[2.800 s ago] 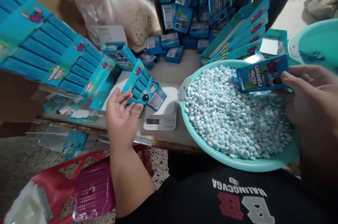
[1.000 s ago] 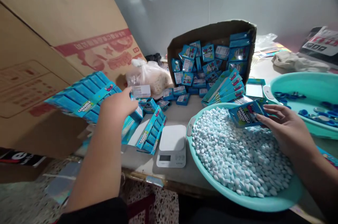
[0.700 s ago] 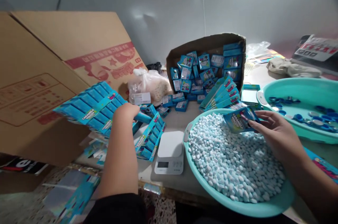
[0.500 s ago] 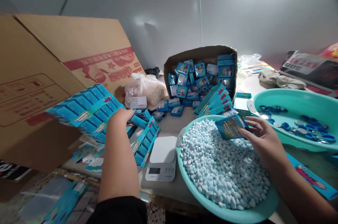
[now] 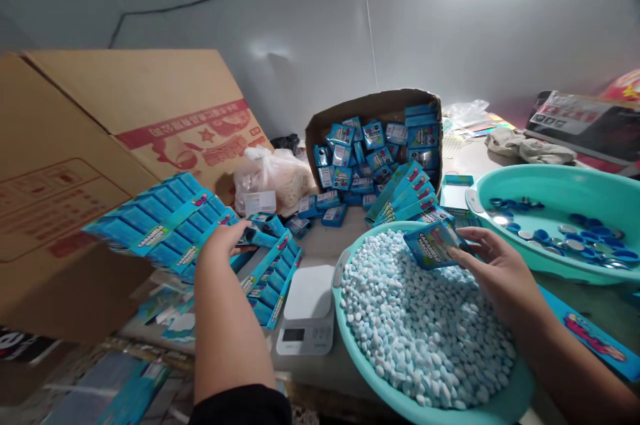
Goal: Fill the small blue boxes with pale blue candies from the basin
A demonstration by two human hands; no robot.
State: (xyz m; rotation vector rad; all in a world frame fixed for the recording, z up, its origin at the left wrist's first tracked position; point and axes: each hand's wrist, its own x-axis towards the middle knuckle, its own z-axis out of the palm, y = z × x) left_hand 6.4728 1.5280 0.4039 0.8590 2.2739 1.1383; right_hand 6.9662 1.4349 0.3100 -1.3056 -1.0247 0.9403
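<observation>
Glossy printed card boxes [image 5: 434,244], a smooth teal plastic basin [image 5: 345,318] of matt candies [image 5: 425,331], rough brown corrugated cardboard carton [image 5: 95,165].

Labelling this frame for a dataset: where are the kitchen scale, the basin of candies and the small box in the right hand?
kitchen scale [image 5: 309,292]: head view, white platform.
basin of candies [image 5: 345,331]: head view, left rim.
small box [image 5: 429,245]: head view, printed front.
</observation>
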